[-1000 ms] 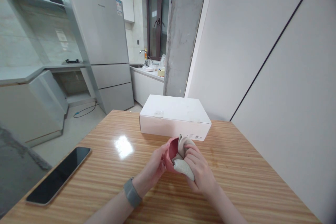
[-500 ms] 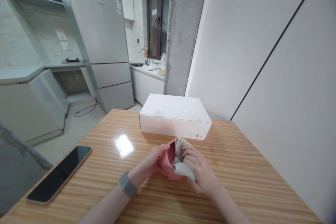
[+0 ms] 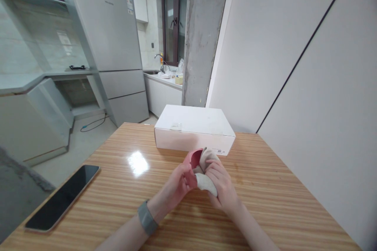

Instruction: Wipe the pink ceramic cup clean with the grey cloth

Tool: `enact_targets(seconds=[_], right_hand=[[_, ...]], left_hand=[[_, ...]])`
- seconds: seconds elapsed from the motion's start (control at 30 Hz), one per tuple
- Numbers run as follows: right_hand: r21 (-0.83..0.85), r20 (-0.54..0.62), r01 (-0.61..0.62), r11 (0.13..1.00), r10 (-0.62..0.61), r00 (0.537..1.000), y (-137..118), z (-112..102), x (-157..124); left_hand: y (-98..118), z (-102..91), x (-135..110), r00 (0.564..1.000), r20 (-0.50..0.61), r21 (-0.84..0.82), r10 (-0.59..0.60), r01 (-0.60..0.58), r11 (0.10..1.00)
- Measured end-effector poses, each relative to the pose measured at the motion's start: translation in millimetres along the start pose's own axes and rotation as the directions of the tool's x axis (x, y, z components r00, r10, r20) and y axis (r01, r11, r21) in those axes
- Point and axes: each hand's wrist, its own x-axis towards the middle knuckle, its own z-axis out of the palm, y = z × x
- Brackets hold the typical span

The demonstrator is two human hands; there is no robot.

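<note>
phone: a dark slab (image 3: 60, 199) lying flat near the left edge of the table (image 3: 123, 188), well apart from both hands.
band: a grey strap (image 3: 147, 218) on the left wrist.
left hand: the left hand (image 3: 176, 184) is closed on the pink cloth (image 3: 193, 164), thumb and fingers pinching its folded edge; part of the grip is hidden behind the fabric.
pink cloth: held just above the table, in front of the box, bunched and curled open like a small cuff; its right side presses against the beige cloth.
beige cloth: the beige cloth (image 3: 206, 182) sits partly tucked into the pink one, a rounded end poking out under the right fingers.
right hand: the right hand (image 3: 220, 184) is wrapped over the beige cloth, fingers curled on top, gripping it.
box: a shut white carton (image 3: 194, 127) stands just behind the hands, near but apart from them.
handling: both cloths look light, soft and limp, likely to sag or unroll if loosely held; not fragile, not slippery. A pinch at the folded rim, where layers double, should hold best.
</note>
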Motion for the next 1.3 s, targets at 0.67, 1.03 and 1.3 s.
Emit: enact_targets(seconds=[0.67, 1.03, 1.3], right_hand=[[-0.036, 0.040, 0.019, 0.999, -0.017, 0.999, -9, 0, -8], [-0.133, -0.176, 0.014, 0.991, -0.038, 0.984, -11, 14, -7], [-0.007, -0.083, 0.157, 0.988, -0.157, 0.984, -12, 7, -14]], left_hand=[[10, -17.7, -3, 0.993, -0.110, 0.259, -0.034, 0.061, 0.964], [-2, -0.1, -4, 0.999, -0.019, -0.019, 0.038, -0.039, 0.999], [15, -7.9, -3, 0.997, 0.003, 0.140, -0.071, 0.070, 0.988]])
